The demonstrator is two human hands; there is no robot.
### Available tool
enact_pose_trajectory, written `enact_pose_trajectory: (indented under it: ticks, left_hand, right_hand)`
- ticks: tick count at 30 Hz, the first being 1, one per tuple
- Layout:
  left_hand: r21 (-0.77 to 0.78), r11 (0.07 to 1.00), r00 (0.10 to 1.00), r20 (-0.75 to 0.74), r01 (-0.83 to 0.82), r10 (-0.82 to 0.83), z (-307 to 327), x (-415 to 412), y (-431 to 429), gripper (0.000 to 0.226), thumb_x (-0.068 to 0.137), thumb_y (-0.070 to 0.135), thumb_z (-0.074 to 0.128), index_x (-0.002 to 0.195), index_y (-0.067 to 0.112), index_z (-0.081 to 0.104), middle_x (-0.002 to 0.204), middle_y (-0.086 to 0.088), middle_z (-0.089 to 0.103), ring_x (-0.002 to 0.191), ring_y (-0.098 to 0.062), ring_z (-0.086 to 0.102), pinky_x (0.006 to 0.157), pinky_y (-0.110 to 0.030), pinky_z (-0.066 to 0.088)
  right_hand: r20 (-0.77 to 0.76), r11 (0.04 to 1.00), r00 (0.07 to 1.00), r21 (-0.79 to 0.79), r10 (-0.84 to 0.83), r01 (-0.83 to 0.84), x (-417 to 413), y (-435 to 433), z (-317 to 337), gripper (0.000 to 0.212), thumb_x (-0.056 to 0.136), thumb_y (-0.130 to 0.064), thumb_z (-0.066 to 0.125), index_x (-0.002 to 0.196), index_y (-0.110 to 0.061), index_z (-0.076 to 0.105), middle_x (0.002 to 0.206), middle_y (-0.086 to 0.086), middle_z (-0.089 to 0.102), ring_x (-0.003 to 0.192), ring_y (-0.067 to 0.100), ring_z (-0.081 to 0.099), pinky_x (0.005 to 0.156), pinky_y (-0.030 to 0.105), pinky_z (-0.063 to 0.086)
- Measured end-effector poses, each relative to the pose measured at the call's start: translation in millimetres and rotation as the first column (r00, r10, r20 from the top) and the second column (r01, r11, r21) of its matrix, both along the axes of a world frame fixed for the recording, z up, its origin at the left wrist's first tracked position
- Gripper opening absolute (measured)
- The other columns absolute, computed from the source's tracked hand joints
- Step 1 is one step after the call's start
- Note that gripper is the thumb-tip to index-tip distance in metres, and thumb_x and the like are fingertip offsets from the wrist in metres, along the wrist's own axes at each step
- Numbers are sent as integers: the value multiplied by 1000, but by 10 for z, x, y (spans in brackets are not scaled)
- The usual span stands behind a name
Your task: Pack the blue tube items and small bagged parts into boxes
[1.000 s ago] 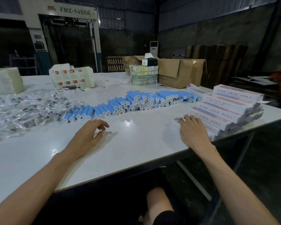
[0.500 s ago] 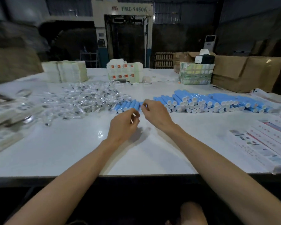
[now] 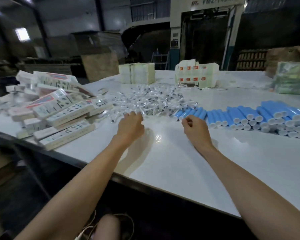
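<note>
While both forearms reach across the white table (image 3: 163,163), the left hand (image 3: 131,125) is released, fingers extended and touching the near edge of the bagged parts (image 3: 154,101). The right hand (image 3: 196,127) has its fingers curled inward, just beside the nearest tubes (image 3: 258,116); whether it grasps anything cannot be told. The tubes lie stacked in a row along the right side, white ends toward the person. Boxes (image 3: 64,113) lie heaped at the left, beside the bagged parts. Beyond the parts stand a plain stack (image 3: 137,73) and a red-labelled stack (image 3: 196,75). A green bundle (image 3: 293,80) sits far right. Behind the table stands a machine (image 3: 206,32), blurred.
</note>
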State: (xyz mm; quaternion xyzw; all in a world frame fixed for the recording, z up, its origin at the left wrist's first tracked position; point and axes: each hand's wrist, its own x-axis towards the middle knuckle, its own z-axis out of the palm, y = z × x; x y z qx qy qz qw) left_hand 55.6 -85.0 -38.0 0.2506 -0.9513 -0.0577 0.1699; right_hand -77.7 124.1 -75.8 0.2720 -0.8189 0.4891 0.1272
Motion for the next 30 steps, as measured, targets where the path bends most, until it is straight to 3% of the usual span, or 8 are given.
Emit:
enact_pose_trajectory:
  ticks: [4, 8, 12, 18, 21, 26, 28, 30]
  left_hand:
    - [-137, 931, 931, 92, -339, 353, 125, 361, -534, 57, 97, 5, 61, 150, -2, 41, 153, -28, 43, 145, -48, 37, 119, -58, 34]
    - [-191, 849, 843, 137, -493, 520, 133, 719, -1046, 48, 102, 3, 52, 149, -6, 44, 151, -30, 43, 143, -49, 38, 121, -62, 32]
    - [-284, 807, 786, 216, -517, 580, 191, 891, -1312, 47, 107, 8, 52, 152, -4, 44, 153, -27, 44, 145, -47, 40, 120, -58, 34]
    - [-404, 820, 780, 316, -405, 541, 165, 1024, -1443, 33, 104, 8, 54, 135, 2, 63, 137, -25, 60, 129, -43, 58, 110, -52, 48]
    - [-337, 865, 818, 320, -373, 477, 220, 1023, -1481, 26, 105, 9, 54, 127, 4, 66, 126, -20, 66, 119, -39, 65, 104, -53, 54]
    - [9, 936, 875, 360, -351, 324, 420, 980, -1589, 26, 102, 28, 73, 108, 3, 69, 97, -12, 74, 85, -27, 71, 81, -40, 63]
    - [191, 928, 906, 349, -320, 240, 504, 948, -1600, 33, 96, 31, 81, 110, 3, 70, 99, -13, 77, 87, -29, 73, 80, -39, 59]
    - [343, 887, 917, 355, -309, 182, 561, 941, -1547, 38, 92, 33, 85, 113, 7, 67, 104, -14, 79, 98, -32, 77, 91, -43, 62]
  right_hand:
    - [38, 998, 997, -33, 61, -60, 12, 2, 1, 26, 103, -27, 57, 83, -11, 63, 72, 8, 67, 73, 30, 66, 71, 47, 54]
    - [51, 997, 996, -33, 73, -71, 17, -5, 21, 26, 103, -29, 57, 85, -13, 66, 72, 6, 69, 74, 29, 67, 74, 50, 57]
    - [53, 996, 995, -31, 83, -81, 29, -1, 23, 24, 102, -30, 57, 85, -16, 66, 71, 3, 69, 73, 28, 67, 74, 49, 58]
    - [41, 995, 994, 2, 102, -102, 46, 6, 39, 25, 102, -30, 58, 80, -20, 64, 68, 1, 68, 66, 24, 65, 72, 48, 59]
    - [37, 995, 994, 13, 103, -103, 47, 13, 34, 24, 101, -30, 58, 80, -21, 65, 68, 0, 68, 60, 12, 63, 73, 47, 60]
    - [49, 990, 989, 17, 137, -138, 38, 24, 20, 23, 100, -31, 59, 81, -22, 66, 67, -3, 69, 60, 5, 63, 75, 47, 61]
    - [55, 988, 987, 22, 154, -155, 40, 20, 19, 23, 101, -31, 60, 81, -22, 66, 68, -4, 69, 61, 5, 64, 77, 49, 61]
    - [58, 985, 984, 29, 167, -168, 61, 22, 24, 23, 101, -31, 59, 83, -20, 67, 69, -3, 69, 62, 7, 65, 78, 50, 61]
